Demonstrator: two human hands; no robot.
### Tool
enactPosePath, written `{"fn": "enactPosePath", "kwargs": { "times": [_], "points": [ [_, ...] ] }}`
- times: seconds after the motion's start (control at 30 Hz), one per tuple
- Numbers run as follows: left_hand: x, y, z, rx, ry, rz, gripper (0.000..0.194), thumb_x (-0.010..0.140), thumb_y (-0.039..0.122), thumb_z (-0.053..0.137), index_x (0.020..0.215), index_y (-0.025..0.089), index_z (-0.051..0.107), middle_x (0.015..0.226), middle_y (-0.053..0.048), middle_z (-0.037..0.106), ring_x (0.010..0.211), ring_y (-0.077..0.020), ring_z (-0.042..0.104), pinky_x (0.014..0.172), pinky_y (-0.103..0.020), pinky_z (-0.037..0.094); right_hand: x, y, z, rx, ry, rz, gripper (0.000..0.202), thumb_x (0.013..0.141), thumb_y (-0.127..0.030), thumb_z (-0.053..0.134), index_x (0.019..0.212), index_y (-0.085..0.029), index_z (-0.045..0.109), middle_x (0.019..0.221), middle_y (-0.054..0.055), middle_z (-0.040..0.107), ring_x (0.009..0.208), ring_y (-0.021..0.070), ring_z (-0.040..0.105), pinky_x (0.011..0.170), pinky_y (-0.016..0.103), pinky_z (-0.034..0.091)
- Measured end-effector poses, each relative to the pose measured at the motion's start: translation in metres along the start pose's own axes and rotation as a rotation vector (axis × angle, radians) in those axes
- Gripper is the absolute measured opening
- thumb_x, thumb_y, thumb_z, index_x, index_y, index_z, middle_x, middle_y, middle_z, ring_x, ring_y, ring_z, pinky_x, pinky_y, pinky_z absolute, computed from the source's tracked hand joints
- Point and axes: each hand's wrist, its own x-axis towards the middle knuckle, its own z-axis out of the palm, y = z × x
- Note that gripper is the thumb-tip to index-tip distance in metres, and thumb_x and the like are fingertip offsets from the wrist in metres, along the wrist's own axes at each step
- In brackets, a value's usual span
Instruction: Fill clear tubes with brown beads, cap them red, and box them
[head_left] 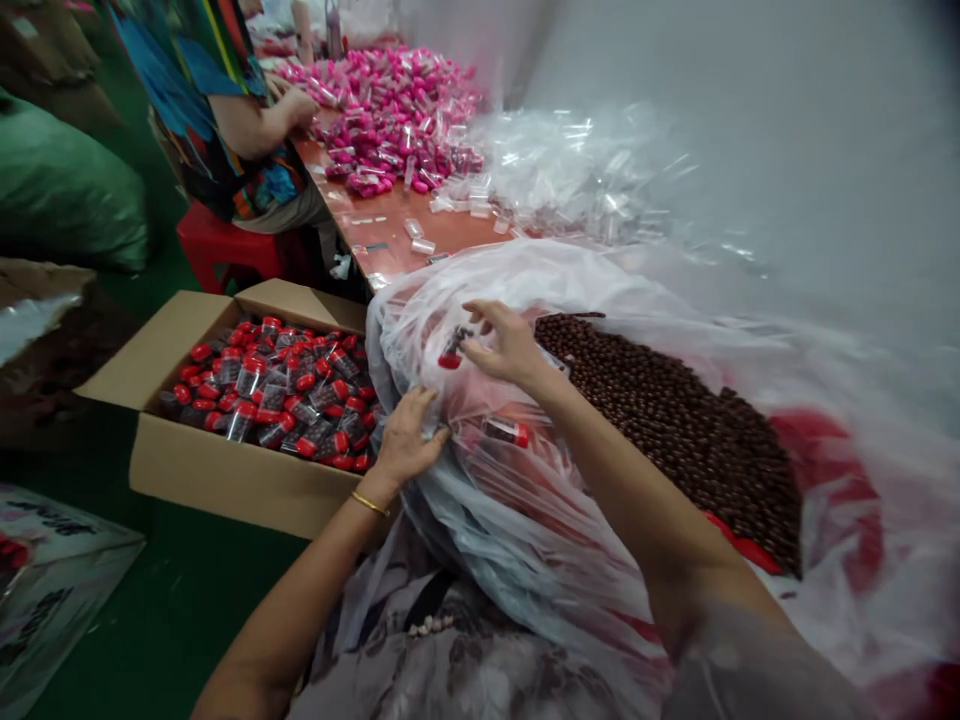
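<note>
My right hand [504,345] is over the white plastic sheeting [555,265], its thumb and fingers apart. Right at its fingertips is a small clear jar with a red cap [451,350], dark inside; I see no firm grip on it. Resting on the bunched plastic near the box, my left hand [409,435] has its fingers spread and wears a gold bangle. A second red-capped jar [508,431] lies on the plastic between my arms. To the right of my right hand spreads a heap of dark brown beads or balls [667,440].
An open cardboard box [225,480] full of red-capped jars stands at left. Beyond, a brown table [450,235] bears pink-capped containers [390,120] and clear plastic pieces [585,170]. A co-worker [247,130] sits there on a red stool [225,245]. A green sack [67,185] lies far left.
</note>
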Motion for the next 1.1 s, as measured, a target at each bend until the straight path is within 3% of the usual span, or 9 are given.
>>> {"fn": "enactPosePath", "kwargs": {
  "times": [0.07, 0.17, 0.33, 0.4, 0.53, 0.67, 0.8, 0.93, 1.1],
  "points": [
    [0.001, -0.006, 0.002, -0.030, 0.037, -0.044, 0.054, 0.079, 0.033, 0.057, 0.129, 0.016, 0.041, 0.133, -0.015, 0.049, 0.126, -0.0249, 0.044, 0.105, -0.044, 0.039, -0.029, 0.011, -0.012, -0.003, 0.008, -0.008, 0.042, 0.072, -0.024, 0.050, 0.112, -0.012, 0.056, 0.094, 0.009, 0.061, 0.081, 0.0194, 0.057, 0.079, 0.032, 0.046],
    [0.000, -0.009, 0.008, -0.011, 0.066, -0.052, 0.056, 0.079, 0.034, 0.057, 0.129, 0.016, 0.040, 0.131, -0.015, 0.050, 0.125, -0.0250, 0.045, 0.104, -0.043, 0.039, -0.075, 0.017, -0.015, -0.027, -0.055, -0.006, 0.032, 0.072, -0.022, 0.049, 0.101, -0.014, 0.061, 0.095, 0.010, 0.063, 0.087, 0.0213, 0.058, 0.080, 0.033, 0.047],
    [0.004, 0.006, 0.000, 0.214, 0.178, -0.040, 0.065, 0.076, 0.040, 0.061, 0.133, 0.017, 0.039, 0.141, -0.017, 0.039, 0.132, -0.0311, 0.035, 0.105, -0.046, 0.033, -0.127, 0.002, -0.005, -0.110, -0.181, 0.077, 0.030, 0.079, -0.027, 0.050, 0.107, -0.018, 0.060, 0.104, 0.010, 0.062, 0.094, 0.0226, 0.057, 0.081, 0.035, 0.048],
    [0.014, 0.013, -0.009, 0.294, 0.098, 0.058, 0.058, 0.079, 0.033, 0.058, 0.133, 0.020, 0.042, 0.143, -0.014, 0.038, 0.133, -0.0308, 0.032, 0.106, -0.046, 0.029, -0.132, -0.004, -0.004, -0.169, -0.270, 0.123, 0.032, 0.080, -0.025, 0.050, 0.111, -0.019, 0.058, 0.110, 0.010, 0.060, 0.099, 0.0241, 0.054, 0.082, 0.036, 0.047],
    [0.045, 0.019, -0.017, 0.331, -0.218, 0.244, 0.043, 0.083, 0.017, 0.044, 0.126, 0.022, 0.051, 0.129, -0.007, 0.054, 0.120, -0.0261, 0.046, 0.100, -0.042, 0.034, -0.127, -0.005, 0.003, -0.217, -0.313, 0.199, 0.032, 0.083, -0.020, 0.044, 0.111, -0.015, 0.058, 0.114, 0.014, 0.059, 0.103, 0.0260, 0.052, 0.085, 0.038, 0.046],
    [0.066, 0.014, -0.015, 0.338, -0.251, 0.248, 0.034, 0.085, 0.017, 0.041, 0.113, 0.021, 0.060, 0.104, -0.007, 0.064, 0.100, -0.0234, 0.054, 0.092, -0.038, 0.039, -0.121, 0.008, 0.009, 0.062, -0.203, 0.265, 0.026, 0.084, -0.022, 0.045, 0.104, -0.016, 0.060, 0.105, 0.010, 0.063, 0.094, 0.0211, 0.056, 0.083, 0.035, 0.046],
    [0.067, 0.009, -0.016, 0.179, -0.140, 0.203, 0.025, 0.081, 0.022, 0.052, 0.102, 0.018, 0.063, 0.092, -0.007, 0.065, 0.094, -0.0219, 0.056, 0.087, -0.035, 0.043, -0.108, 0.017, -0.007, 0.499, -0.086, 0.429, 0.017, 0.080, -0.031, 0.050, 0.080, -0.016, 0.059, 0.070, 0.000, 0.062, 0.064, 0.0131, 0.057, 0.060, 0.025, 0.046],
    [0.050, 0.002, -0.029, -0.120, 0.151, -0.045, 0.029, 0.079, 0.035, 0.057, 0.100, 0.015, 0.059, 0.093, -0.006, 0.064, 0.086, -0.0167, 0.059, 0.082, -0.030, 0.047, -0.079, -0.001, -0.024, 0.763, -0.179, 0.605, 0.013, 0.078, -0.029, 0.053, 0.080, -0.016, 0.055, 0.056, -0.004, 0.053, 0.046, 0.0082, 0.052, 0.041, 0.018, 0.038],
    [0.025, -0.044, -0.071, -0.270, 0.462, -0.462, 0.030, 0.072, 0.040, 0.061, 0.086, 0.015, 0.053, 0.079, -0.002, 0.061, 0.070, -0.0130, 0.058, 0.072, -0.028, 0.050, -0.029, -0.060, 0.008, 0.818, -0.405, 0.432, 0.017, 0.085, -0.033, 0.044, 0.080, -0.018, 0.050, 0.060, -0.004, 0.055, 0.050, 0.0096, 0.057, 0.039, 0.017, 0.040]
  ]
}}
